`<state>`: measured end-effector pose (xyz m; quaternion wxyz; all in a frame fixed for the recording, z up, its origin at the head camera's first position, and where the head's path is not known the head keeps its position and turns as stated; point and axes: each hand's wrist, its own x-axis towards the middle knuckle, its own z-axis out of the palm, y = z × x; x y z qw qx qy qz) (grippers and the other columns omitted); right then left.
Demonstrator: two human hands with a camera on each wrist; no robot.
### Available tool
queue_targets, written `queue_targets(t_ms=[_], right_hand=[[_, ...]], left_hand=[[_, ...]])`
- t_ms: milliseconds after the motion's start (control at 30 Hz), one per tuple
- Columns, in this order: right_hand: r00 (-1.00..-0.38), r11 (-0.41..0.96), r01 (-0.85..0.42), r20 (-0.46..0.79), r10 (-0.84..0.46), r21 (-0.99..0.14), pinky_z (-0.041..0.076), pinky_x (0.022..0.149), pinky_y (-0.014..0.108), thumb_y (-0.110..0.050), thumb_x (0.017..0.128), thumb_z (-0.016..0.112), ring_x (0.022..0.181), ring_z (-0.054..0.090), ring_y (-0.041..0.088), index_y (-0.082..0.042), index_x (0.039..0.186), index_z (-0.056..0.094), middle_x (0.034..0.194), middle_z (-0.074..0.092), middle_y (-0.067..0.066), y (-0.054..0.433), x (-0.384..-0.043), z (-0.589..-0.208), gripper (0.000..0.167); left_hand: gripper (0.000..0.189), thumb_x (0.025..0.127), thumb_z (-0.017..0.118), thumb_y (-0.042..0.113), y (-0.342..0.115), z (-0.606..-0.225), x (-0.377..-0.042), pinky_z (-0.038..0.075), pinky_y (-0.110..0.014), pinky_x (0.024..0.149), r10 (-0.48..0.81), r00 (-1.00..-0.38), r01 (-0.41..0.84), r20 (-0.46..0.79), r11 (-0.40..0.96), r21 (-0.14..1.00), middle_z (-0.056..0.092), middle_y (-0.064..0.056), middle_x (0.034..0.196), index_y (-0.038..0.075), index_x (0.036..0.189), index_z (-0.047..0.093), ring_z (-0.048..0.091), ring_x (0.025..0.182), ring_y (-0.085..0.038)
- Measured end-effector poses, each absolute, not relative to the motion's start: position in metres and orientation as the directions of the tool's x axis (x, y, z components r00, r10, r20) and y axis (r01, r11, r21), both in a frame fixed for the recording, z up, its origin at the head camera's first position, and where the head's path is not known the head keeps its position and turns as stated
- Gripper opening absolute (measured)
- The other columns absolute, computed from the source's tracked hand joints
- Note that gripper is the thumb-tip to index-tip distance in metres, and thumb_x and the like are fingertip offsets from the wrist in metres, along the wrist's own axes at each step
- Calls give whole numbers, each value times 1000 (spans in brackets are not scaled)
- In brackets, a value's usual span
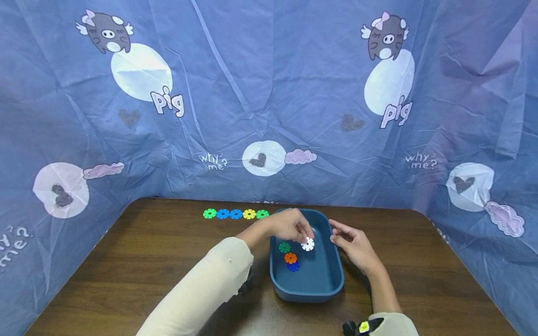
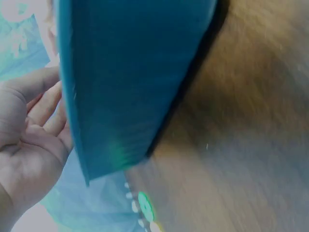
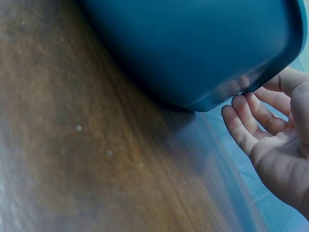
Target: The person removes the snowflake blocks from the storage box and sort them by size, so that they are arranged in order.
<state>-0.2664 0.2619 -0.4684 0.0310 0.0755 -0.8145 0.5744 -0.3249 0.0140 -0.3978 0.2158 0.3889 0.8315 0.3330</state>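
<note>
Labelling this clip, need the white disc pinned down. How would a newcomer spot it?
On the brown table stands a blue tub. Against its inside in the head view, the left hand holds the notched white disc at its fingertips. Its white colour sets it apart from the green disc, orange disc and dark blue disc nearby.

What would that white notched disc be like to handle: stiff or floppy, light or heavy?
The white disc is small beside the left hand, so it is probably light. It seems fairly stiff, as no bend shows where that hand pinches it. Its notched edge would likely make it less slippery to grip.
</note>
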Motion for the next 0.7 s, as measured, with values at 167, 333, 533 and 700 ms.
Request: queue_targets(t_ms=[167,333,533,700], right_hand=[[-988,317,-153,134,-81,-936,54,86,20,-9,97,69,103,59,14,-4,142,60,116,62,17,261,-266,-468,47],[-988,312,-149,129,-83,-938,54,86,20,-11,97,70,104,58,14,-5,143,60,118,62,17,261,-264,-466,47],[-986,307,-162,140,-92,-938,54,86,19,-11,97,70,103,58,11,-4,142,60,118,62,20,262,-264,-466,47],[-985,307,-169,147,-92,-937,54,85,19,-10,97,70,102,58,10,-3,142,60,118,63,20,262,-264,-467,46]], left_hand=[[11,93,74,4,-2,-393,-332,59,-24,74,755,-655,511,-29,471,719,76,2,90,7,103,80,70,83,-8],[11,93,74,3,-20,-390,-340,58,-24,74,719,-695,493,16,460,738,76,-1,89,4,103,79,69,82,-9],[12,94,73,4,-47,-385,-348,58,-26,75,681,-732,486,36,484,728,75,-1,89,4,104,78,70,84,-11],[12,93,73,3,-73,-381,-353,58,-27,75,640,-766,482,51,521,704,76,-2,88,3,104,78,70,86,-13]])
